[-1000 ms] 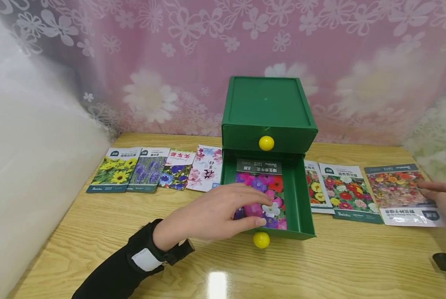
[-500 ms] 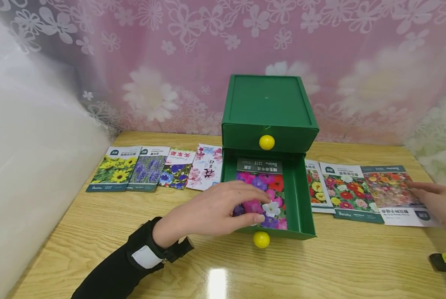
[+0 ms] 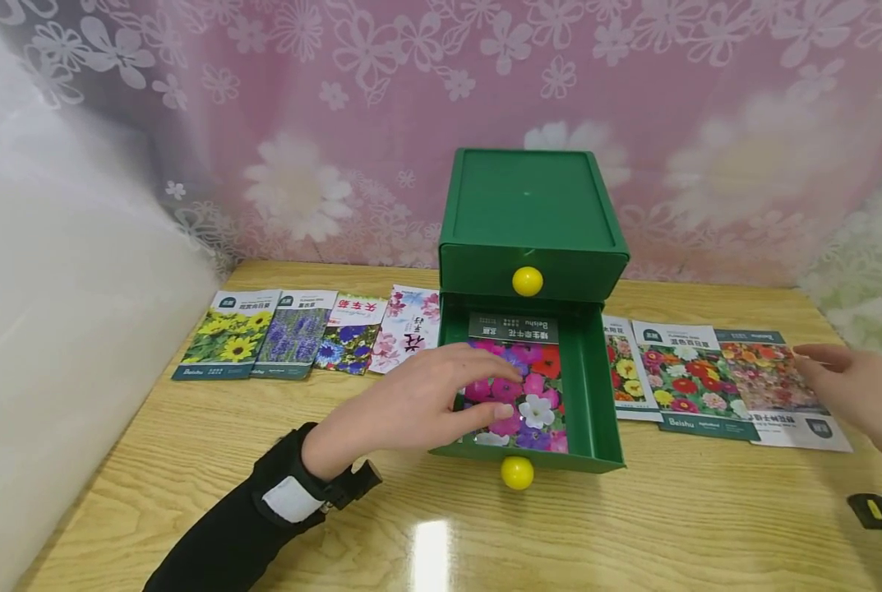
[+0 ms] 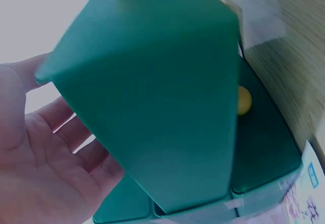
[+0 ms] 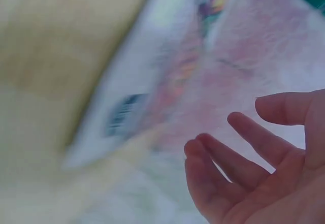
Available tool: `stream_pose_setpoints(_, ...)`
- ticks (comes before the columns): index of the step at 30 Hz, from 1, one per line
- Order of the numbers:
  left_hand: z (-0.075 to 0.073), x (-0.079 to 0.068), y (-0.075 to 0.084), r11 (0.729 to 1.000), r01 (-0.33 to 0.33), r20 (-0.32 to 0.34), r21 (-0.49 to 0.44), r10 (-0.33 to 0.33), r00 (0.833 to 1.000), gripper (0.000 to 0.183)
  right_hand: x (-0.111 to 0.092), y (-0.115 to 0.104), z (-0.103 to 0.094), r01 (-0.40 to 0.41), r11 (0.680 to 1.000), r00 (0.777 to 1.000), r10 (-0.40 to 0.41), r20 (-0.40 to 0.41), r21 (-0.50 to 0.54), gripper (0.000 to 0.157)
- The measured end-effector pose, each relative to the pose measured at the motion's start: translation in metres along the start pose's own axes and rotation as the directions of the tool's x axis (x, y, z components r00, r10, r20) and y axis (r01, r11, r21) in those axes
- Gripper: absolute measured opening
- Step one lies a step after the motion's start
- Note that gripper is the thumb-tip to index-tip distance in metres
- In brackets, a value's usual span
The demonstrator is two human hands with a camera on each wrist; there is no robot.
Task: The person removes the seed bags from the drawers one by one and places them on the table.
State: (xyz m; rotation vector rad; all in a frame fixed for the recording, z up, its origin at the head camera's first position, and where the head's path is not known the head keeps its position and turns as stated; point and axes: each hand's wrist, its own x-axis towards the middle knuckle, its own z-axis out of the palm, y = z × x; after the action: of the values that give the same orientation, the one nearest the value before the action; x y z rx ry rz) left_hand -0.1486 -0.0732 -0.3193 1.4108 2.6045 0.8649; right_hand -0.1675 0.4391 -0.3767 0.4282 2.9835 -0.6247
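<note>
My left hand [image 3: 418, 403] hovers over the left side of the pulled-out green drawer [image 3: 587, 386], its fingers loosely bent and holding nothing. In the drawer lies a seed packet with pink and purple flowers [image 3: 537, 411], partly covered by that hand. The left wrist view has the palm [image 4: 56, 168] beside the drawer's wall [image 4: 152, 117]. On the right, my right hand [image 3: 855, 395] is over the wildflower seed packet [image 3: 766, 386], thumb and fingers apart. Nothing is held between its fingers [image 5: 259, 140] in the right wrist view. The wildflower packet's left edge meets the zinnia packet [image 3: 692, 382].
The green cabinet [image 3: 529, 201] has its upper drawer closed, with a yellow knob [image 3: 527, 281]. Left of it lie packets showing yellow flowers [image 3: 229, 337], lavender [image 3: 293, 333], blue cornflowers [image 3: 350, 333] and pink blossoms [image 3: 411, 325]. Another packet [image 3: 625, 370] lies close to the cabinet's right.
The wildflower packet has slid left against the zinnia packet, and my right hand has moved left and come off it. My left hand has drawn slightly left and up.
</note>
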Motion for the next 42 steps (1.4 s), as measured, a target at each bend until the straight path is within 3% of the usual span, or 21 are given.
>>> stream_pose_setpoints(5, 0.000, 0.002, -0.010, 0.998, 0.037, -0.040, 0.059, -0.035, 0.999, 0.038, -0.025, -0.052, -0.010, 0.187, 0.977, 0.978, -0.195, -0.075, -0.104, 0.060)
stream_pose_setpoints(11, 0.002, 0.005, -0.019, 0.997, 0.028, -0.069, 0.076, -0.023, 0.997, 0.035, -0.065, -0.121, -0.012, 0.385, 0.921, 0.894, -0.389, -0.224, -0.065, 0.041)
stream_pose_setpoints(13, 0.003, 0.007, -0.021, 0.995, 0.023, -0.068, 0.094, -0.016, 0.998, 0.033, -0.076, -0.140, -0.012, 0.473, 0.878, 0.836, -0.473, -0.279, -0.069, 0.033)
stream_pose_setpoints(18, 0.007, 0.011, -0.025, 0.985, -0.017, -0.081, 0.173, 0.031, 0.996, 0.026, -0.093, -0.173, -0.005, 0.697, 0.704, 0.625, -0.690, -0.366, -0.137, 0.016)
stream_pose_setpoints(23, 0.009, 0.012, -0.029, 0.969, -0.051, -0.144, 0.243, 0.088, 0.986, 0.018, -0.097, -0.196, 0.014, 0.808, 0.574, 0.513, -0.795, -0.325, -0.129, 0.019)
stream_pose_setpoints(27, 0.009, 0.011, -0.032, 0.949, -0.049, -0.161, 0.310, 0.103, 0.982, 0.017, -0.095, -0.210, 0.031, 0.900, 0.428, 0.385, -0.869, -0.311, -0.082, 0.009)
stream_pose_setpoints(29, 0.010, 0.011, -0.033, 0.938, -0.051, -0.162, 0.344, 0.112, 0.980, 0.019, -0.095, -0.216, 0.038, 0.924, 0.377, 0.340, -0.889, -0.306, -0.068, 0.020)
stream_pose_setpoints(32, 0.011, 0.011, -0.034, 0.922, -0.053, -0.166, 0.383, 0.125, 0.978, 0.022, -0.095, -0.223, 0.047, 0.926, 0.366, 0.327, -0.902, -0.283, -0.094, 0.049)
stream_pose_setpoints(38, 0.012, 0.011, -0.035, 0.907, -0.043, -0.157, 0.419, 0.119, 0.980, 0.023, -0.094, -0.226, 0.055, 0.873, 0.428, 0.389, -0.901, -0.193, -0.235, 0.010)
stream_pose_setpoints(42, 0.012, 0.011, -0.035, 0.886, -0.042, -0.140, 0.461, 0.120, 0.983, 0.024, -0.093, -0.225, 0.059, 0.844, 0.443, 0.414, -0.897, -0.155, -0.302, 0.015)
